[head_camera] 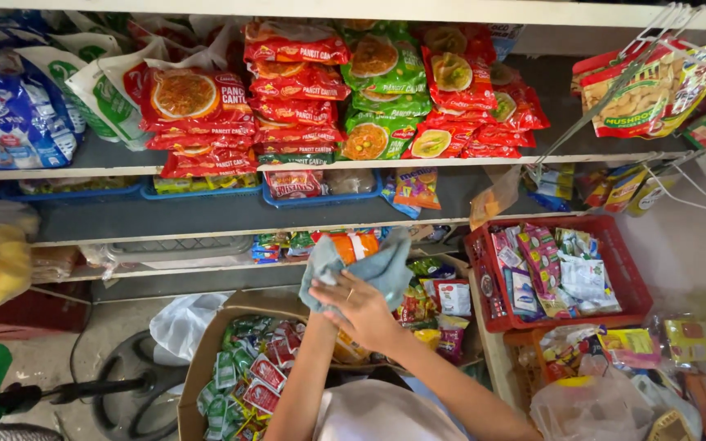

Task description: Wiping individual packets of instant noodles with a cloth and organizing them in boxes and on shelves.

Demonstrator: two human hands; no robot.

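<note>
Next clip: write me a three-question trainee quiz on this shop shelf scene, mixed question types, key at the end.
1. True or false: the hands hold a blue-grey cloth.
2. What colour is the crate of small sachets to the right of the hands? A) red B) green C) white
3. What lies below the hands, filled with red and green packets?

Key
1. True. Both hands meet at the cloth, in front of the lower shelf.
2. A. It is a red plastic crate.
3. An open cardboard box on the floor.
</note>
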